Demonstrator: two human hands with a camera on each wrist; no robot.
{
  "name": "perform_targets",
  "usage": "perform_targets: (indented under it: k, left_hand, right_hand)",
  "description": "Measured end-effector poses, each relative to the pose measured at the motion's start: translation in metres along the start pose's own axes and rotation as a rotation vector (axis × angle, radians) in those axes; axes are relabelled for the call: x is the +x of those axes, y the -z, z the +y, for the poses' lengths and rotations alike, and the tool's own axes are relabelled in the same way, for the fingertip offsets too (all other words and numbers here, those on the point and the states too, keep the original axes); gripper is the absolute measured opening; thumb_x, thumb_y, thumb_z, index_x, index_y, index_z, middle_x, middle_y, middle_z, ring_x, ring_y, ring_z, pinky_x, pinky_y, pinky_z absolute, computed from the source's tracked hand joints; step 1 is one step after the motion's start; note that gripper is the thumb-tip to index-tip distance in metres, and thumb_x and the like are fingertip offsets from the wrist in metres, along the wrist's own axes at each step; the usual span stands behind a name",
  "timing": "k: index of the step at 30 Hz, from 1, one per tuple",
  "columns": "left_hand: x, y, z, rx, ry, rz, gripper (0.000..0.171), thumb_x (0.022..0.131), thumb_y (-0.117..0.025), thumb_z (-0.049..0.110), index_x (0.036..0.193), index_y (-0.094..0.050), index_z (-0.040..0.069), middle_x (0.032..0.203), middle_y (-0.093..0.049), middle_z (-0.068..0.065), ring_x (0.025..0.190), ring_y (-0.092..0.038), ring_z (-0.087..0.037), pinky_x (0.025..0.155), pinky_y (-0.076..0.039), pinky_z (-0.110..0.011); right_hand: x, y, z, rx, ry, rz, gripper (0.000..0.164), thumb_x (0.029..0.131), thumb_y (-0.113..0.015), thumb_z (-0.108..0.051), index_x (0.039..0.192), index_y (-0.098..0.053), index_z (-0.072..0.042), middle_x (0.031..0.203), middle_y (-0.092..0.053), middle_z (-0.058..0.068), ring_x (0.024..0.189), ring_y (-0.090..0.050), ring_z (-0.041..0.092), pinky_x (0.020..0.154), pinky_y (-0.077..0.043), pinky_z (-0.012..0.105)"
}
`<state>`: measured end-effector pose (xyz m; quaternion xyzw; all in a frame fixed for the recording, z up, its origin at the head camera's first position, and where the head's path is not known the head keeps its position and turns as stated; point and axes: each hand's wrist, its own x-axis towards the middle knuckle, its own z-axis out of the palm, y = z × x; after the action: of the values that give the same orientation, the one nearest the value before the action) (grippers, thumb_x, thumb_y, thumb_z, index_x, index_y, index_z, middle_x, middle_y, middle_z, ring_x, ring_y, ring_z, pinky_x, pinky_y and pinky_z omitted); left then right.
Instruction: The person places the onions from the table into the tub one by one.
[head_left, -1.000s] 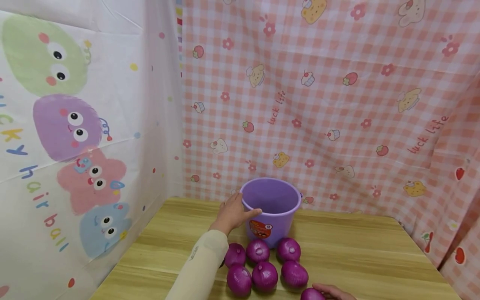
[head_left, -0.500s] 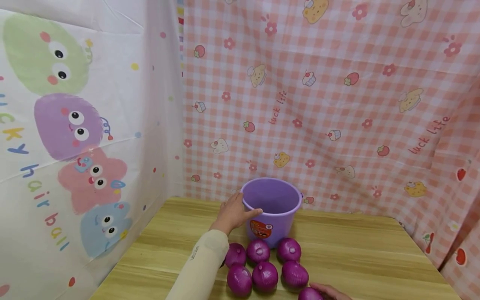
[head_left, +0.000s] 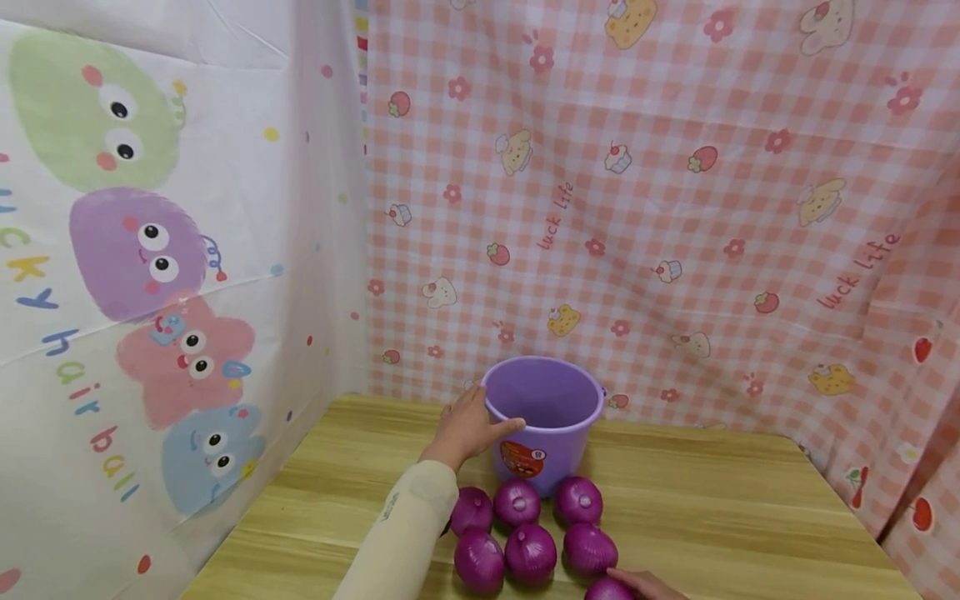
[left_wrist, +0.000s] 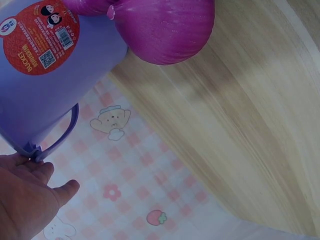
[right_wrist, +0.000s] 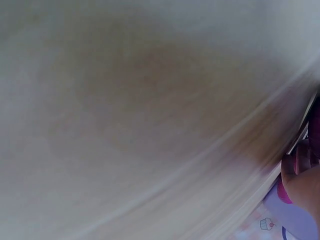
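Note:
A purple plastic bucket (head_left: 553,454) stands upright on the table, with a red round label on its side. My left hand (head_left: 467,429) grips its left rim, the thumb lying over the front; in the left wrist view the fingers are by the handle joint. Red onions (head_left: 530,553) sit in two rows in front of the bucket. At the bottom edge of the head view, my right hand (head_left: 648,585) holds another onion (head_left: 609,591), close to the front row's right end. Most of that hand is cut off there. The right wrist view shows it only at its right edge.
The wooden table (head_left: 720,492) backs onto a pink checked curtain (head_left: 637,208). A white curtain with cartoon figures (head_left: 315,250) hangs on the left. Blurred pale cloth (right_wrist: 125,125) fills most of the right wrist view.
My right hand has moved slightly left with its onion, towards the front row. The left hand, the bucket and the other onions have stayed put.

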<state>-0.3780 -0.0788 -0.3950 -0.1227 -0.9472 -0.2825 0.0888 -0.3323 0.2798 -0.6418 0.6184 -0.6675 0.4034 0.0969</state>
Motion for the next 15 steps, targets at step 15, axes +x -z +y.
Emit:
perform_targets:
  k: [15]
  left_hand:
    - [0.000,0.000,0.000,-0.006,0.004,0.001,0.099,0.086,-0.065,0.064,0.154,-0.031,0.001,0.156,-0.035,-0.015,0.144,-0.031,-0.034,0.117,-0.018,-0.059]
  right_hand:
    - [0.073,0.033,-0.119,0.341,-0.505,0.124,0.087,0.086,-0.064,0.012,0.147,-0.042,-0.047,0.128,-0.046,-0.032,0.108,-0.056,-0.001,0.084,-0.051,0.023]
